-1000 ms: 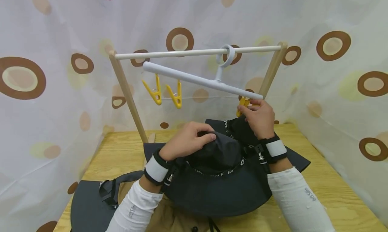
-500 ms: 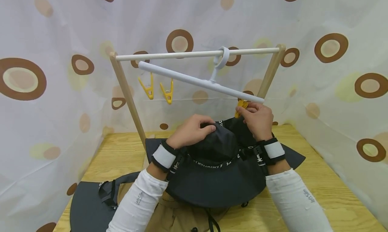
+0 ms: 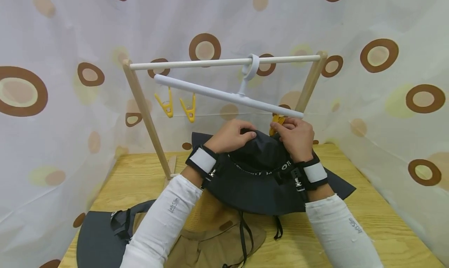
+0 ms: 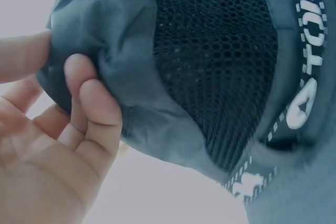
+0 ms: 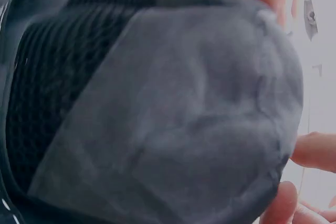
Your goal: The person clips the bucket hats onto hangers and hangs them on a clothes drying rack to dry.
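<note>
A black wide-brimmed sun hat [image 3: 252,194] is raised above the table. My left hand [image 3: 233,136] pinches the top of its crown; mesh and white lettering show in the left wrist view. At the low right end of the tilted white hanger [image 3: 224,96], my right hand [image 3: 298,137] pinches a yellow clothespin [image 3: 276,124]. Whether the clothespin bites the hat is hidden by the fingers. In the right wrist view the crown [image 5: 199,108] covers most of the picture, with fingertips at its right edge. Two more yellow clothespins [image 3: 165,104] hang from the hanger's left part.
The hanger's ring hooks over the white rail [image 3: 196,63] of a wooden-legged rack [image 3: 145,116]. Another hat, with a dark brim [image 3: 99,233] and khaki cloth [image 3: 210,246], lies on the wooden table [image 3: 301,240] at front left. A spotted curtain [image 3: 231,18] stands behind.
My left hand has moved up and right, bringing the hat's crown close to the clothespin and uncovering more khaki cloth. The hanger has shifted slightly left. My right hand stays at the clothespin.
</note>
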